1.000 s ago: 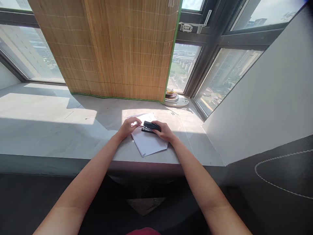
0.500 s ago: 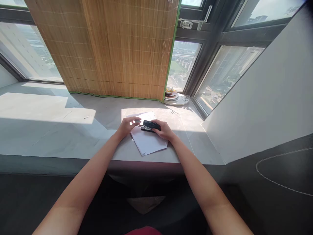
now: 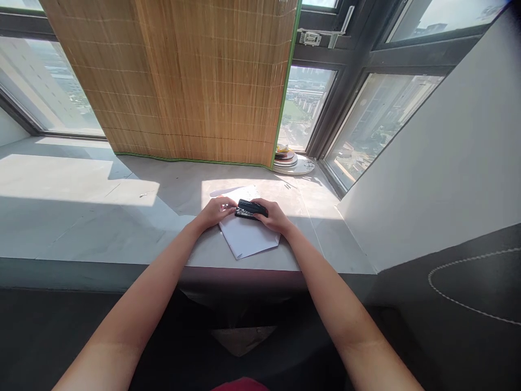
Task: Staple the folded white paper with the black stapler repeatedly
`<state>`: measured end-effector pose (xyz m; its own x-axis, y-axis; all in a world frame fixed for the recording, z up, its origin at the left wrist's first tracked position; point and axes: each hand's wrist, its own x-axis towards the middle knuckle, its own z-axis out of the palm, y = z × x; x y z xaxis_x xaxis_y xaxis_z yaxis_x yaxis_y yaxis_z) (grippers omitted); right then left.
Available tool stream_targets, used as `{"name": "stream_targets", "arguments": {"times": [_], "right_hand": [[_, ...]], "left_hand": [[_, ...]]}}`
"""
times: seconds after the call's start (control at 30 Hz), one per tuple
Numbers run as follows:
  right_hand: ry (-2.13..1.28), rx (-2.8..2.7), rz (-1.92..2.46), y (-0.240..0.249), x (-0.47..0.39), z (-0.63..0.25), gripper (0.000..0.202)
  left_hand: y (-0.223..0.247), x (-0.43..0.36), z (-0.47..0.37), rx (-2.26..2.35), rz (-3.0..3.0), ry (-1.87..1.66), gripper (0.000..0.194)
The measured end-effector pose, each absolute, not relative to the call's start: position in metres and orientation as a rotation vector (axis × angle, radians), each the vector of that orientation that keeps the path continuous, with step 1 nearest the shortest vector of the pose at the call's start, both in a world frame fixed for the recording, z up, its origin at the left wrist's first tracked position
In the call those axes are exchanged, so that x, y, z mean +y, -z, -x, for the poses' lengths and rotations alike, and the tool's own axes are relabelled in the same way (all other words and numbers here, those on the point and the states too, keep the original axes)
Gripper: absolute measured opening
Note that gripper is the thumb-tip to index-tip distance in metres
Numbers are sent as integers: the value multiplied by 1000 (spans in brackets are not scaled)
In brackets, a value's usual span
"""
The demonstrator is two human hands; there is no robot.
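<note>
A black stapler lies above white paper sheets on the pale sill. My right hand is closed round its right end, thumb below and fingers over the top. At the stapler's left end, my left hand has its thumb and fingertips pinched together, right at the front tip. What those fingers hold, if anything, is too small to make out. The stapler's top arm and base are slightly apart at that end. The paper's upper part lies in bright sunlight, partly behind both hands.
Stacked plates stand in the window corner at the back right. A bamboo blind hangs down to the sill behind the hands. The sill's front edge runs below the paper, and a white wall slopes along the right.
My left hand has moved slightly right and down, closing in on the stapler's left end. The thin metal piece seen there before is now hidden. My right hand stays in place.
</note>
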<state>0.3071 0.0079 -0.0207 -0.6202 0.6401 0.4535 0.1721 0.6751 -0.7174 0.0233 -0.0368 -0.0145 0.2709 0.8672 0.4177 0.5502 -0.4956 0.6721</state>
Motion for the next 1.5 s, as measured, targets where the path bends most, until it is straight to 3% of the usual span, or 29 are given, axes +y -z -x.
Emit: {"name": "stream_targets", "arguments": {"times": [0.57, 0.83, 1.13, 1.23, 1.33, 1.5], "right_hand": [[-1257, -1671, 655, 5, 9, -327, 43], [-1263, -1901, 460, -2, -6, -312, 49], [-1112, -2064, 453, 1, -9, -299, 51], [-1092, -1953, 525, -3, -5, -308, 52], [-1069, -1733, 634, -9, 8, -328, 53], [-1023, -1740, 786, -16, 43, -378, 50]], "left_hand": [[-1, -53, -23, 1049, -2066, -1234, 21], [6, -45, -32, 932, -2043, -1227, 64], [13, -39, -25, 988, -2235, -1074, 55], [13, -38, -26, 1147, -2320, -1099, 42], [12, -42, -33, 1366, -2466, -904, 30], [9, -48, -38, 1438, -2561, -591, 30]]}}
